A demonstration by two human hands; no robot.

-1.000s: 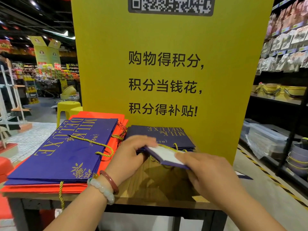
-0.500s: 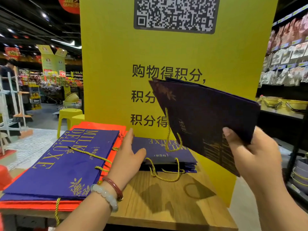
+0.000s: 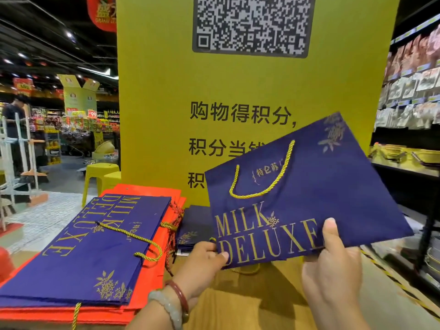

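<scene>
Bare wooden table (image 3: 273, 303) lies between stacked bags (image 3: 95, 246) and yellow sign (image 3: 166, 115).

Bag (image 3: 333, 186): deep navy-purple; gold "MILK DELUXE" lettering, gold flower sprigs, twisted gold cord (image 3: 257, 194).
Stack (image 3: 78, 253) at left: same navy, gold print, gold cord.
Red bags (image 3: 147, 194) beneath: plain orange-red.
Pile (image 3: 195, 222) behind: dark navy, gold sprig.
Sign (image 3: 166, 91): flat yellow, black characters.
QR code (image 3: 250, 22): black on white.
Table (image 3: 238, 306): light brown, wood grain.
Bead bracelet (image 3: 166, 306): pale milky green.
Red bracelet (image 3: 181, 296): dark red.
Stools (image 3: 100, 172): yellow.
Floor (image 3: 47, 215) at far left: pale grey-white tile grid.
Lantern (image 3: 102, 15): red, gold characters.
</scene>
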